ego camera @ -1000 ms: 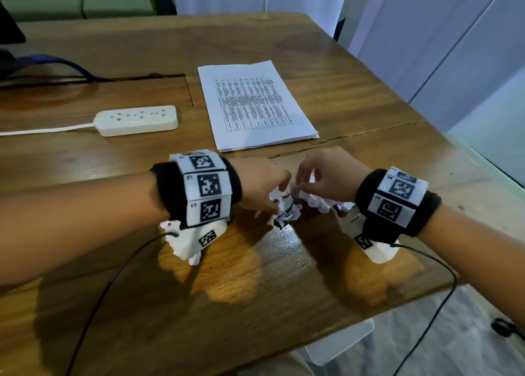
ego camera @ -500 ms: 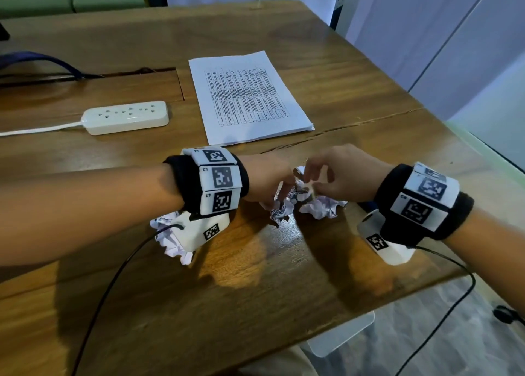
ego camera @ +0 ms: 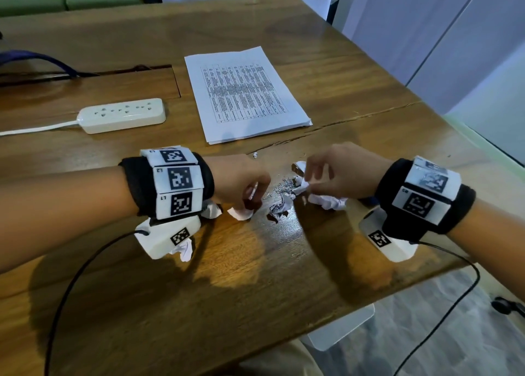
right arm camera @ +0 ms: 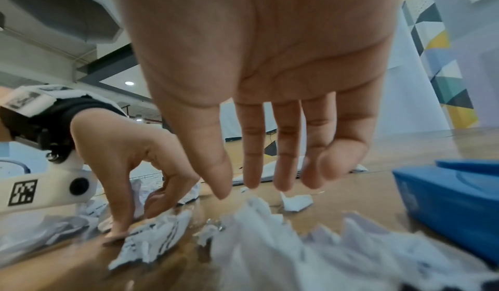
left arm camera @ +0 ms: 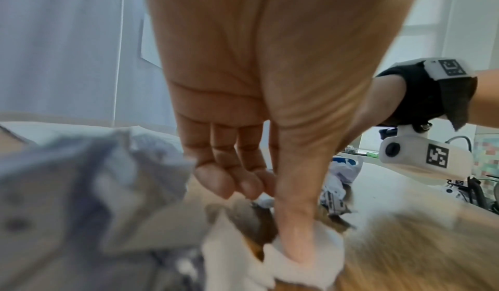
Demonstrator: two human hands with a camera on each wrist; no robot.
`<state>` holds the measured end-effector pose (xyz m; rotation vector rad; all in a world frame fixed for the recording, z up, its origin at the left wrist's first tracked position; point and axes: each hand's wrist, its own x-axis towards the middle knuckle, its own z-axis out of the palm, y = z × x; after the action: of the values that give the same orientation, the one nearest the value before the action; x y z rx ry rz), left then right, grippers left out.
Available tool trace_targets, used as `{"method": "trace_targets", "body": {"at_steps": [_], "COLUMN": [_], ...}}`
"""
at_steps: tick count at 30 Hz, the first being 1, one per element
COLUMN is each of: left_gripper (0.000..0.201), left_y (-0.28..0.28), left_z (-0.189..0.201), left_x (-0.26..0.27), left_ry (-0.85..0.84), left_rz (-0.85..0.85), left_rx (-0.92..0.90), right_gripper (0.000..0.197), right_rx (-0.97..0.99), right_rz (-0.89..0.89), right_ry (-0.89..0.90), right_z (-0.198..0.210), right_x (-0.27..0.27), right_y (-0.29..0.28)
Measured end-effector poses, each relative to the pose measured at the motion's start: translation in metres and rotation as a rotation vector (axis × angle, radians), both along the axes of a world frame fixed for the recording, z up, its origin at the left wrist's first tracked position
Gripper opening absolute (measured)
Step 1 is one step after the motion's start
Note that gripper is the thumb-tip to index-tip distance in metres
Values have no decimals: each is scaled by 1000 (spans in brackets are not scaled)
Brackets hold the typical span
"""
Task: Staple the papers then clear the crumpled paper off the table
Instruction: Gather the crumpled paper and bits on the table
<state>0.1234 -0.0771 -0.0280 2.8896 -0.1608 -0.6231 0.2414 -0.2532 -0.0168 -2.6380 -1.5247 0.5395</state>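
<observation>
Left hand (ego camera: 241, 181) grip pinches crumpled paper (ego camera: 240, 212) on table (ego camera: 255, 290); right hand (ego camera: 341, 171) fingers loose above scraps.

The left hand (left arm camera: 270, 103) reaches down to the table (left arm camera: 418, 242), thumb (left arm camera: 294, 231) pressing into a white paper scrap (left arm camera: 305, 261), fingers (left arm camera: 216, 180) curled beside it. A blurred crumpled paper (left arm camera: 81, 189) fills the near left. Farther right sit more scraps (left arm camera: 337, 189) and the other wrist's camera (left arm camera: 421, 157)
</observation>
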Motion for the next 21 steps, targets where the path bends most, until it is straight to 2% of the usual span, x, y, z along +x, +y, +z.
{"method": "trace_targets", "body": {"at_steps": [4, 10, 17, 21], "left_gripper": [31, 36, 21, 17], "left_y": [4, -3, -2, 3], "left_z": [5, 2, -1, -2], "left_x": [-2, 11, 20, 16], "left_ry": [46, -68, -29, -27], "left_rz": [-37, 30, 83, 91], "left_rx": [68, 34, 31, 30], "right_gripper": [33, 9, 12, 20], "right_rx": [40, 11, -44, 42], "right_rz": [37, 12, -80, -94], "right_ry": [-32, -20, -44, -82], "right_z": [-8, -11, -5, -6], "right_x": [-1, 0, 17, 21], "right_y": [16, 20, -2, 10]}}
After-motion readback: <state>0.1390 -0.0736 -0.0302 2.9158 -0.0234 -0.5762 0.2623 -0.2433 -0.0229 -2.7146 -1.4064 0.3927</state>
